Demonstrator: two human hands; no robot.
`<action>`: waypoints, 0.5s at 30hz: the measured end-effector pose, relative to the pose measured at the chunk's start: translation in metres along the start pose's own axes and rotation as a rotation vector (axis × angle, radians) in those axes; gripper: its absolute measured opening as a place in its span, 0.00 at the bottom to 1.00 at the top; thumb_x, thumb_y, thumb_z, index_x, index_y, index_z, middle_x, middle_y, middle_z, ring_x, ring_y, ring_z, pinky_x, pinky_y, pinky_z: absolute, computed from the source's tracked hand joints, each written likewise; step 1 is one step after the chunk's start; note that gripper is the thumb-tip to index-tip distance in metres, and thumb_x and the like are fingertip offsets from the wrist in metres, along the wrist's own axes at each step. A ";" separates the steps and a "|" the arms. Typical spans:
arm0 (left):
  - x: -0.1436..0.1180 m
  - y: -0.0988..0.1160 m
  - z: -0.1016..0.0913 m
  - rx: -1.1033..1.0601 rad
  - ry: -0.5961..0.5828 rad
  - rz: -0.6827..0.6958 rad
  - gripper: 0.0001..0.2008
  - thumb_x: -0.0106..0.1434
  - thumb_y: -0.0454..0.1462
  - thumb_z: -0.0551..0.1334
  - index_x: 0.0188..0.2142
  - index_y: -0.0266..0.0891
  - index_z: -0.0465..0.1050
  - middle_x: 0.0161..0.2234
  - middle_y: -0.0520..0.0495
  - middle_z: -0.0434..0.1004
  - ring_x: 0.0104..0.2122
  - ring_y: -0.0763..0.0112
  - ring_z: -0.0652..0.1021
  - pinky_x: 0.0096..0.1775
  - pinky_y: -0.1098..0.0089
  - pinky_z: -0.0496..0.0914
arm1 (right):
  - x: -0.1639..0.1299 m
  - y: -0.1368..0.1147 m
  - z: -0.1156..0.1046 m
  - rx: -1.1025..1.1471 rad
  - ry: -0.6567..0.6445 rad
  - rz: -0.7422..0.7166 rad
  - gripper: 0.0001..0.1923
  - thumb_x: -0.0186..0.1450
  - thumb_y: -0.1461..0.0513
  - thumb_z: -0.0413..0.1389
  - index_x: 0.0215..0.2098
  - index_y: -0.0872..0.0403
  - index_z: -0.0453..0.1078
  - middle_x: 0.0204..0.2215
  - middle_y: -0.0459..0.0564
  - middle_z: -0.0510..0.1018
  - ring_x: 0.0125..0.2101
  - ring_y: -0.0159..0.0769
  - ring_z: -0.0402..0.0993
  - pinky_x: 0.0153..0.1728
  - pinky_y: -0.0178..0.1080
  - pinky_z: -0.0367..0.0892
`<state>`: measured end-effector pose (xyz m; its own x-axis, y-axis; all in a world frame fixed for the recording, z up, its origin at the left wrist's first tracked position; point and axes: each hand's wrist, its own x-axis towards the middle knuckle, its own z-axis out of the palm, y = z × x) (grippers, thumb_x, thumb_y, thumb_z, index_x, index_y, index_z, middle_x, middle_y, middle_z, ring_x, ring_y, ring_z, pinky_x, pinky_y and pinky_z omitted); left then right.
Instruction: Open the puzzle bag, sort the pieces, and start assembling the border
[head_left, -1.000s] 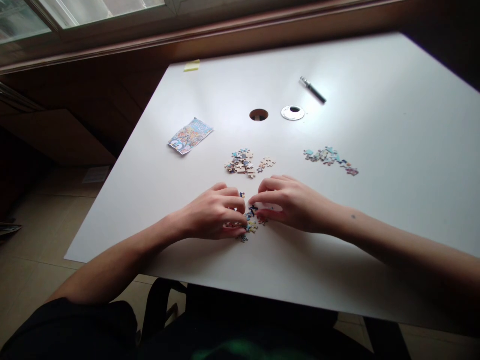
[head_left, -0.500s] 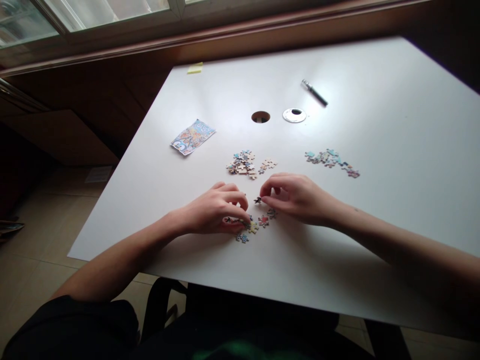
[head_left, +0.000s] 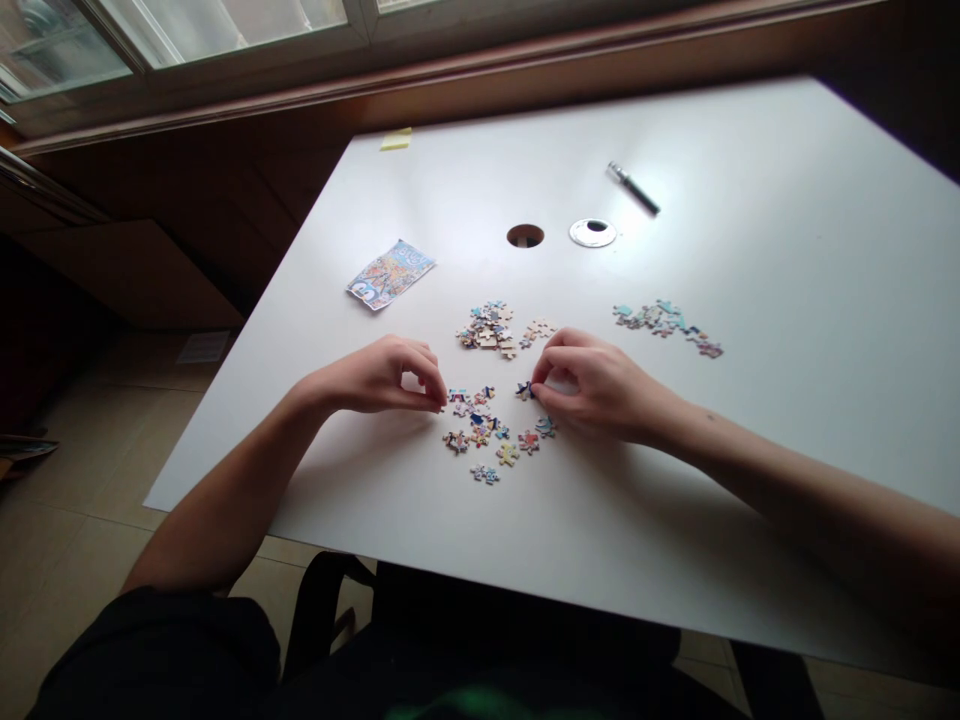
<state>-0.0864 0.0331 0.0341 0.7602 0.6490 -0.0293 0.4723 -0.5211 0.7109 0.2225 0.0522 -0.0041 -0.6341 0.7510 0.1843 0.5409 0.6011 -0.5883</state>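
Note:
My left hand (head_left: 397, 375) is closed in a pinch, its fingertips at the left edge of a small puzzle piece (head_left: 457, 396) on the white table. Between thumb and forefinger of my right hand (head_left: 592, 385) is a dark puzzle piece (head_left: 523, 390), at table height. Several colourful puzzle pieces lie between and below the hands. Among them are a yellow piece (head_left: 508, 454), a red piece (head_left: 529, 441), a blue-grey piece (head_left: 546, 427) and a pale blue pair (head_left: 485, 474) nearest me.
Beyond my hands lies a heap of puzzle pieces (head_left: 487, 328), with a few face-down pieces (head_left: 538, 330) beside it. More pieces (head_left: 660, 318) spread to the right. A printed picture sheet (head_left: 391, 273), cable hole (head_left: 525, 236), metal cover (head_left: 592, 233), marker (head_left: 634, 188) and yellow note (head_left: 396, 139) are farther back.
My left hand has moved left and away from me, off the cluster, uncovering several puzzle pieces. My right hand has shifted slightly away from me with the dark piece.

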 end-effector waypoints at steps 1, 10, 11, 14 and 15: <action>0.000 -0.002 0.001 0.026 0.000 0.016 0.03 0.64 0.36 0.67 0.36 0.41 0.81 0.32 0.47 0.80 0.34 0.70 0.76 0.38 0.71 0.70 | 0.000 0.000 0.000 -0.001 0.003 -0.002 0.04 0.62 0.62 0.58 0.31 0.53 0.74 0.36 0.50 0.73 0.34 0.38 0.72 0.39 0.40 0.67; 0.005 0.014 0.018 0.214 0.011 0.158 0.04 0.62 0.40 0.70 0.35 0.44 0.81 0.35 0.48 0.79 0.37 0.69 0.75 0.47 0.66 0.65 | 0.000 -0.005 -0.005 0.035 0.000 -0.080 0.03 0.65 0.63 0.58 0.32 0.53 0.73 0.38 0.51 0.72 0.35 0.37 0.71 0.39 0.40 0.67; 0.005 0.016 0.020 0.231 -0.013 0.158 0.05 0.61 0.41 0.70 0.35 0.44 0.80 0.36 0.49 0.79 0.38 0.69 0.75 0.48 0.66 0.64 | 0.000 -0.006 -0.007 0.050 -0.016 -0.116 0.03 0.65 0.63 0.58 0.33 0.53 0.72 0.37 0.51 0.72 0.35 0.37 0.71 0.39 0.40 0.67; 0.005 0.018 0.022 0.234 -0.061 0.147 0.05 0.61 0.40 0.70 0.36 0.45 0.80 0.37 0.50 0.79 0.39 0.70 0.76 0.49 0.67 0.62 | 0.000 -0.008 -0.012 0.106 -0.100 -0.232 0.03 0.66 0.63 0.57 0.34 0.53 0.72 0.35 0.50 0.73 0.35 0.36 0.71 0.38 0.40 0.67; 0.005 0.017 0.021 0.221 -0.058 0.140 0.05 0.61 0.40 0.70 0.36 0.44 0.79 0.36 0.50 0.78 0.39 0.70 0.76 0.49 0.67 0.62 | 0.000 -0.009 -0.013 0.119 -0.125 -0.260 0.03 0.66 0.63 0.57 0.34 0.52 0.72 0.35 0.50 0.73 0.35 0.36 0.71 0.38 0.39 0.67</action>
<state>-0.0649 0.0154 0.0312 0.8463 0.5325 0.0134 0.4418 -0.7158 0.5408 0.2251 0.0502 0.0116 -0.8096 0.5326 0.2468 0.2881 0.7268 -0.6235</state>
